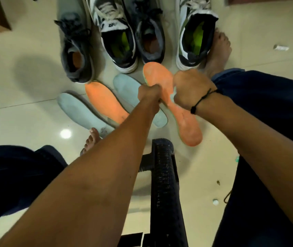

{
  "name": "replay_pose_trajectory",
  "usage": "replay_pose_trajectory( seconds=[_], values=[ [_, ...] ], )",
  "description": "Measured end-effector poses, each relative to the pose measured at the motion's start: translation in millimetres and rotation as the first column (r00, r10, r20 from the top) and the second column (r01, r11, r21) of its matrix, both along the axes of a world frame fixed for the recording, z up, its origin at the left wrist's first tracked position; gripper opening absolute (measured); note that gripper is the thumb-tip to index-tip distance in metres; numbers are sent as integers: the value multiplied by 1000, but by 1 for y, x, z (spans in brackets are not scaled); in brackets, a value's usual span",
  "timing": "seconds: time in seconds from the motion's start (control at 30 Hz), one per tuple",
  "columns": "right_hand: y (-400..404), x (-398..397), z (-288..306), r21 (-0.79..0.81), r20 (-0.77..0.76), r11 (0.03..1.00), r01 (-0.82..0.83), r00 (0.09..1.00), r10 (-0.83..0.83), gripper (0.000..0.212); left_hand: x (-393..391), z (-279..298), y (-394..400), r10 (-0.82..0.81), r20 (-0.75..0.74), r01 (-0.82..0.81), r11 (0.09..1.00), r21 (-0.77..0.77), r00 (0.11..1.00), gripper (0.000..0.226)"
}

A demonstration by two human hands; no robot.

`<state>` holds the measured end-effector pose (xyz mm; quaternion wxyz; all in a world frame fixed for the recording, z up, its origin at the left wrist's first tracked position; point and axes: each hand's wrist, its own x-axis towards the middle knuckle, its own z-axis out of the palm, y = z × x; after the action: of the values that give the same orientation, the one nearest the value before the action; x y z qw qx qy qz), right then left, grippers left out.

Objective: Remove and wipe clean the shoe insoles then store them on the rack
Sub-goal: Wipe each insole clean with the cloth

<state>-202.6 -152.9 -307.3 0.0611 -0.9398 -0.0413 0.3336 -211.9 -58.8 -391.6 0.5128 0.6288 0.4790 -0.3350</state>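
four insoles out of shoes: three lie on floor — two pale blue insoles, one orange insole. second orange insole held above floor, left hand gripping its middle, right hand fisted against it, cloth barely visible. wiping apparently underway. four shoes stand beyond. rack not in sight, storing still ahead.

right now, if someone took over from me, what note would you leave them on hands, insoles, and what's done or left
Left hand grips the orange insole at its middle, holding it above the floor.
Right hand is curled on the same insole; a wiping cloth cannot be made out.
On the floor: a second orange insole and two pale blue insoles.
Done: four insoles are out.
Left: finish wiping, pull the green insoles from the white shoes, then store all. No rack in view.
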Motion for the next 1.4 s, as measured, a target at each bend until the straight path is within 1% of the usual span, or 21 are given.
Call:
replay_pose_trajectory(
  seconds=[0.07,0.13,0.23,0.3,0.4,0.47,0.5,0.57,0.63,0.73,0.8,0.87,0.97,1.0,1.07,1.1,1.17,1.23,1.3,1.33,1.4],
  values=[
    [5,2,16,129,57,985,117,990,-125,19,5,27,16,45,73,-37,994,-99,996,4],
    [12,1,37,284,87,929,239,958,-273,14,13,51,34,93,135,-68,982,-178,986,14],
    [25,-8,69,536,-34,723,436,867,-498,8,20,99,57,189,199,-127,949,-288,962,8],
    [38,-12,94,657,-59,578,485,797,-601,4,27,135,71,252,235,-164,927,-337,939,4],
    [60,-15,131,773,-42,429,467,713,-700,11,32,189,90,314,310,-185,906,-381,897,10],
    [74,-16,162,822,-17,386,419,695,-719,24,34,227,103,364,374,-182,880,-439,853,4],
    [80,-17,176,847,-7,366,385,697,-717,25,33,242,108,397,395,-185,859,-477,829,5],
    [94,-21,209,888,32,347,301,713,-700,17,29,277,121,444,434,-170,826,-538,784,14],
    [106,-24,243,918,56,325,227,739,-672,8,22,313,134,513,472,-140,769,-624,717,15],
    [122,-35,283,932,131,342,117,774,-619,5,2,356,155,616,454,-54,629,-776,644,29],
    [135,-45,300,921,189,384,60,796,-575,23,-12,376,170,657,430,47,516,-855,619,49],
    [145,-58,309,897,243,441,15,817,-523,31,-22,386,183,681,437,144,443,-885,587,65],
    [156,-74,317,867,276,496,-48,874,-399,12,-37,390,199,718,455,211,409,-888,527,68],
    [158,-77,319,854,290,517,-65,884,-368,10,-42,391,201,732,445,202,401,-894,516,68],
    [163,-76,325,838,331,538,-93,870,-366,20,-49,393,208,752,438,176,407,-896,492,70],
    [167,-74,331,836,370,536,-115,840,-398,23,-50,394,210,754,438,166,412,-896,489,73],
    [174,-66,347,809,503,551,-206,728,-465,22,-51,398,212,754,461,160,441,-883,467,83],
    [185,-53,362,708,673,637,-306,568,-474,17,-50,402,212,737,510,180,485,-856,444,94],
    [198,-35,372,550,827,735,-398,382,-412,14,-47,404,210,716,529,221,484,-847,457,98],
    [206,-26,375,474,877,766,-435,314,-364,14,-45,404,210,712,529,236,476,-847,461,96],
    [221,-5,375,345,937,807,-479,231,-263,11,-39,403,213,717,522,263,452,-853,462,91]
  ],
)
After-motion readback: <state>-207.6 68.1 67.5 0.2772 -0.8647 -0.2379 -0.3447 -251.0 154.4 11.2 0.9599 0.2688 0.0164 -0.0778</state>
